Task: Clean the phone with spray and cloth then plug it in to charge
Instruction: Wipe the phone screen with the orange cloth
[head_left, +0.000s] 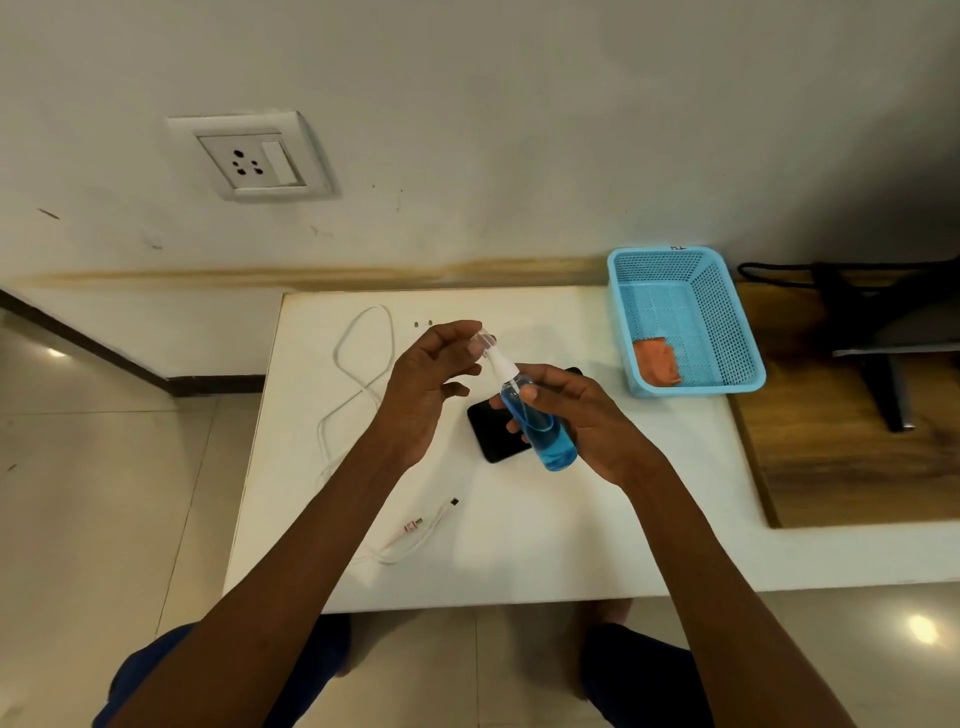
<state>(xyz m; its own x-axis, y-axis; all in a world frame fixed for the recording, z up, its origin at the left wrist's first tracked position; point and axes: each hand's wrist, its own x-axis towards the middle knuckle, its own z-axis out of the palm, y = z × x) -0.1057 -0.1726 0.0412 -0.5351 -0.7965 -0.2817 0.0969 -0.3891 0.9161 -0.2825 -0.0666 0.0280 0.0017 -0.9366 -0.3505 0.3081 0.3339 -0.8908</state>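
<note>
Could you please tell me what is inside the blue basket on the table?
An orange cloth lies crumpled in the near left corner of the blue basket. The remaining mesh floor shows nothing else; whatever might be under the cloth is covered.

- The light is soft, warm and indoor, and the scene is moderately bright; the white table (519, 545) under the hands is the brightest surface.
- Two round glare spots lie on the glossy floor (104, 519), one far left of the hands and one low to the right near the frame edge.
- A faint, soft shadow falls on the table just below and left of the right hand (576, 415), where it grips the bottle (540, 431).
- The upper right corner, beyond the basket (748, 332), sinks into deep shade.
- Wide-angle distortion bends the table edges and tilts the wall socket (249, 156).
- Focus is fair at the centre; the clear cap (483, 340) held by the left hand (431, 384) looks slightly smeared.
</note>
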